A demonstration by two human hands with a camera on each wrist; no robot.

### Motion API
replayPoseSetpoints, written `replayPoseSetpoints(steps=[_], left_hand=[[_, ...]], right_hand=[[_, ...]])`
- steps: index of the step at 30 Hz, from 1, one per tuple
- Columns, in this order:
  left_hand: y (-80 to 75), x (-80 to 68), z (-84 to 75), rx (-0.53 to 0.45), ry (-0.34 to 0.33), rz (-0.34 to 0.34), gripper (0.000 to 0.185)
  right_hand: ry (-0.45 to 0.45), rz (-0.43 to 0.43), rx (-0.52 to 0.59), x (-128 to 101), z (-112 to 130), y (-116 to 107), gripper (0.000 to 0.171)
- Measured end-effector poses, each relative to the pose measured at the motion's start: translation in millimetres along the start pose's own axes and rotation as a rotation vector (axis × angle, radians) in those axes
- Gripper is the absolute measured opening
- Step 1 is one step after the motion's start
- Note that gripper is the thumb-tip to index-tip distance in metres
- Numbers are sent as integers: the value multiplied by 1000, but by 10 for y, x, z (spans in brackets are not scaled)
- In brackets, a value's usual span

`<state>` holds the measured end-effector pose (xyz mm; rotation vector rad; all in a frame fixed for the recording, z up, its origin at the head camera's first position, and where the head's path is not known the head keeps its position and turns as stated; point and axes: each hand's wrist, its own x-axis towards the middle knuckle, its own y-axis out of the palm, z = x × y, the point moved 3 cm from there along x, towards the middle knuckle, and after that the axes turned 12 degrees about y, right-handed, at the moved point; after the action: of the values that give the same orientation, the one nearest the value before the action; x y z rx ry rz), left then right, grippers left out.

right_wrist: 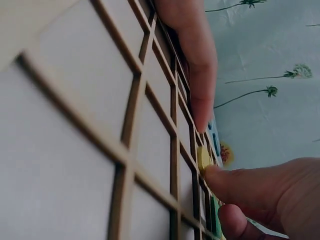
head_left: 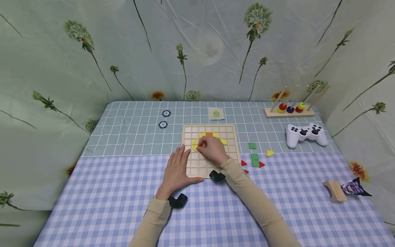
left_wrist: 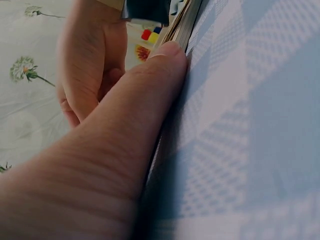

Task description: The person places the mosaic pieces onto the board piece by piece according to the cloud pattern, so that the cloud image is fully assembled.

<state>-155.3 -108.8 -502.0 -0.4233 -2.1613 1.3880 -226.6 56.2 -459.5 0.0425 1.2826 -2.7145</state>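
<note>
A square wooden grid board [head_left: 211, 168] lies on the table with yellow pieces [head_left: 216, 135], an orange square [head_left: 209, 134] and some green set in its upper half. My right hand [head_left: 213, 148] reaches over the board, thumb and fingers drawn together at a yellow rounded tile [right_wrist: 203, 158] on the left of the pattern. It pinches that tile at the grid; the hand hides part of the pattern in the head view. My left hand [head_left: 177, 171] is spread at the board's lower left corner, fingers along the left side and thumb [left_wrist: 162, 67] along the front edge.
Right of the board lie green squares [head_left: 252, 145], red triangles [head_left: 261, 164] and a yellow piece [head_left: 270, 153]. Behind it is a pattern card [head_left: 216, 113]. Two chips [head_left: 163, 125], a game controller [head_left: 305, 134], a bead stand [head_left: 290, 115] and a wooden arch block [head_left: 334, 191] stand farther out.
</note>
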Motion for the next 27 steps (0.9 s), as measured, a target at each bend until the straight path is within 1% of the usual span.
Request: replayPoseSetpoints(steps=[4, 7, 11, 15, 18, 22, 27], left_hand=[[0, 9, -15, -10, -1, 5, 114], [-1, 11, -20, -7, -10, 19, 114], [-3, 8, -7, -2, -25, 33, 115], [-12, 7, -5, -8, -28, 38, 114], [-18, 4, -8, -8, -26, 39, 114], [-26, -5, -14, -16, -21, 28, 114], [-35, -3, -28, -22, -13, 17, 113]], right_hand=[[23, -1, 43, -54, -131, -126, 10], [31, -19, 76, -109, -271, -305, 10], [66, -75, 83, -179, -512, -576, 11], [138, -130, 38, -239, -806, -803, 15], [197, -145, -7, -287, -1011, -933, 17], [239, -125, -51, -349, -1229, -1045, 21], [259, -79, -100, -418, -1394, -1101, 30]])
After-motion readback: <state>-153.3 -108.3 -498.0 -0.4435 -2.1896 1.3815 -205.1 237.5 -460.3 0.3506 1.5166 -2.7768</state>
